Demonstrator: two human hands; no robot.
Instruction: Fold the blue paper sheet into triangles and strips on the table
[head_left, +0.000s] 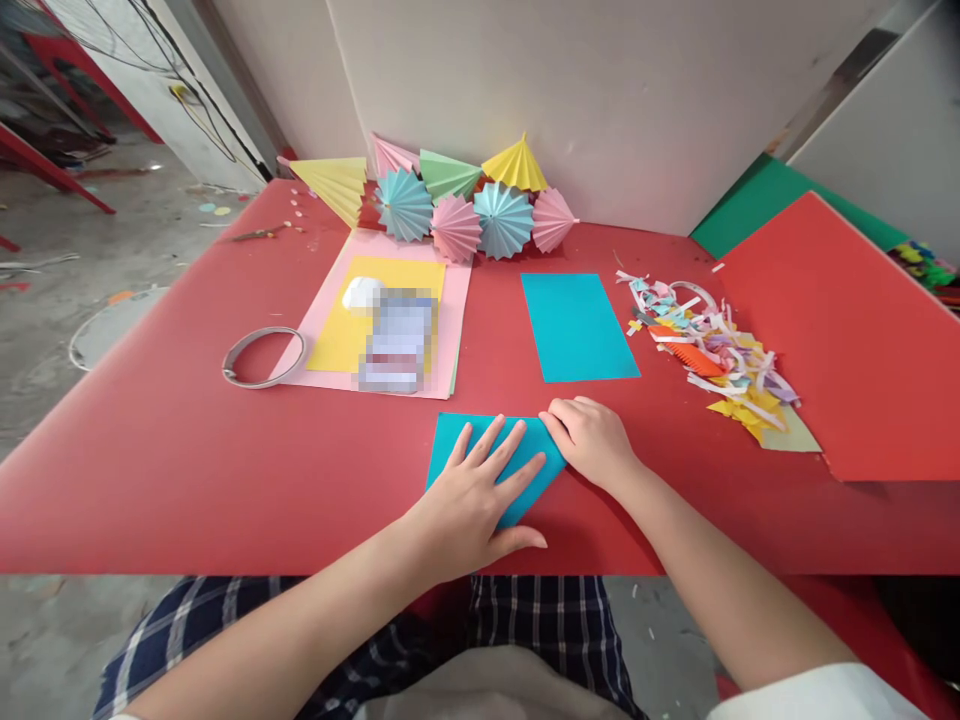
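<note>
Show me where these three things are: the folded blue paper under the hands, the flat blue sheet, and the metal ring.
folded blue paper (450,450): head view, bare left part.
flat blue sheet (577,326): head view, its middle.
metal ring (234,371): head view, left rim.

Head view, down over red table (187,450)

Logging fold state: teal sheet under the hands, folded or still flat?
Folded. The teal sheet has a slanted right edge ending in a point; left hand lies flat on it, right hand presses the top corner.
</note>
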